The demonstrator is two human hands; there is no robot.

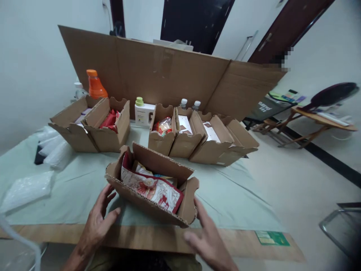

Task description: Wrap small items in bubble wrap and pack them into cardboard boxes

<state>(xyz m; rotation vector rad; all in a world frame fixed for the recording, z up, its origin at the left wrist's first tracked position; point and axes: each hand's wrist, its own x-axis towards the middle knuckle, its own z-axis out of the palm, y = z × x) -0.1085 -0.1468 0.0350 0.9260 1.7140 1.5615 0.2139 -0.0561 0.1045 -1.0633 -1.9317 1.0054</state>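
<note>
In front of me on the cloth, a small open cardboard box [146, 203] sits at a slant. Inside it lies a white and dark red pouch [150, 188] with a flower print, and other packets are partly hidden behind. My left hand [97, 218] is at the box's left end, thumb and fingers spread, fingertips close to or touching the cardboard. At the right end is my right hand [207, 237]. Its fingers reach along the outer wall and its thumb stands apart from the box. Neither hand is visibly closed around the cardboard.
Similar boxes hold a red packet [111, 121], a snack bag [163, 127] and white cartons [184, 124]. An orange bottle [96, 86] and a white carton [143, 114] stand behind. Bubble wrap [28, 190] lies left. A tall cardboard panel [169, 71] closes the back. A green card [272, 238] lies front right.
</note>
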